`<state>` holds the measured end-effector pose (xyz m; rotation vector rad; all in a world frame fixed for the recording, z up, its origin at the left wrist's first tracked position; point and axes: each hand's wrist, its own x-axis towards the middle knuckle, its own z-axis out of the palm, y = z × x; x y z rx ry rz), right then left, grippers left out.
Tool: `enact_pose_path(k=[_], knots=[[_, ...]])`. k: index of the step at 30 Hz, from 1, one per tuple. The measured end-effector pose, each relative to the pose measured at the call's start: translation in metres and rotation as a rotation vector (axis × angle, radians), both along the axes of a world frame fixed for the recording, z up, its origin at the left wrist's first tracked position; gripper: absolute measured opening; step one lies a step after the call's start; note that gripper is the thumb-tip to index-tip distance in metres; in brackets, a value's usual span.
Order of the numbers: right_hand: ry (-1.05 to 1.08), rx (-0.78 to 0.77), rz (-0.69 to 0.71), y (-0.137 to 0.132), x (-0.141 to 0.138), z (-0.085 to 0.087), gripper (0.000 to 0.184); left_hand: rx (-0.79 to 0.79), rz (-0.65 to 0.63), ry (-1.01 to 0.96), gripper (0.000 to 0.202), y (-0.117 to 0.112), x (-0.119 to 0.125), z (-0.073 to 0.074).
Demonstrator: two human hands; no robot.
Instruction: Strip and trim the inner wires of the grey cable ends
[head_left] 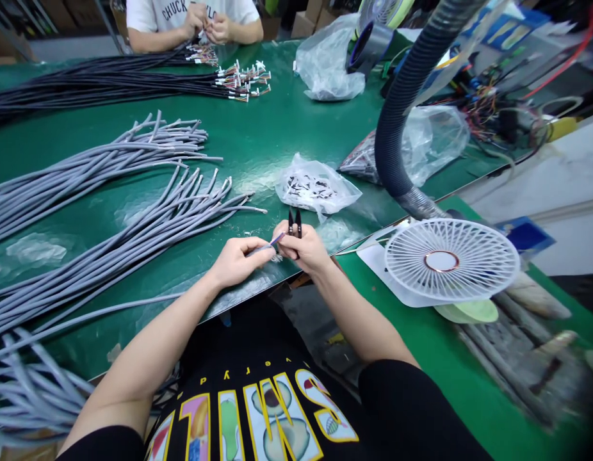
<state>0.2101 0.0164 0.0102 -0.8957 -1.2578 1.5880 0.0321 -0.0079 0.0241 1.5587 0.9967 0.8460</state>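
Observation:
Near the table's front edge, my left hand (241, 259) is closed round the end of a grey cable (133, 305), which trails off to the left. Thin coloured wires (278, 239), one of them purple, stick out of this end toward my right hand (306, 248). That hand is wrapped round small snips (294, 223) whose two dark blades point away from me, slightly apart. Its thumb and finger meet at the wires, though I cannot tell whether they pinch them. Just beyond lies a clear plastic bag (342, 195) of small black and white pieces.
Grey cable bundles (109, 240) cover the left of the green table (258, 134). Black cables (133, 86) with white connectors lie farther back, before a person (195, 29) working opposite. A flexible duct (392, 134) and a white fan (453, 260) stand at the right.

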Motion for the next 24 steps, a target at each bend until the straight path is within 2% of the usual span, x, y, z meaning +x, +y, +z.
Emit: enact_pose_path(k=[2, 5, 8, 11, 15, 18, 21, 24], knots=[[-0.035, 0.172, -0.174, -0.010, -0.006, -0.004, 0.023, -0.030, 0.048, -0.069, 0.033, 0.003, -0.001, 0.000], [-0.250, 0.510, -0.369, -0.024, -0.012, 0.000, 0.017, -0.020, 0.077, -0.092, 0.036, 0.007, -0.003, -0.001], [-0.509, 0.781, -0.388, -0.034, -0.009, 0.013, 0.015, 0.022, 0.058, -0.048, 0.034, 0.007, -0.002, -0.005], [-0.680, 0.902, -0.342, -0.039, -0.001, 0.030, 0.013, 0.089, 0.005, 0.001, 0.030, 0.005, 0.001, -0.008], [-0.690, 0.932, -0.352, -0.036, 0.002, 0.043, 0.014, 0.272, -0.035, 0.086, 0.027, 0.000, 0.005, -0.011], [-0.667, 0.904, -0.322, -0.027, 0.000, 0.042, 0.014, 0.436, -0.040, 0.153, 0.026, -0.002, 0.006, -0.014], [-0.560, 0.742, -0.307, -0.011, 0.001, 0.034, 0.016, 0.577, -0.038, 0.227, 0.026, -0.003, 0.005, -0.016], [-0.474, 0.557, -0.236, 0.000, 0.004, 0.029, 0.016, 0.627, -0.017, 0.248, 0.025, -0.004, 0.005, -0.018]])
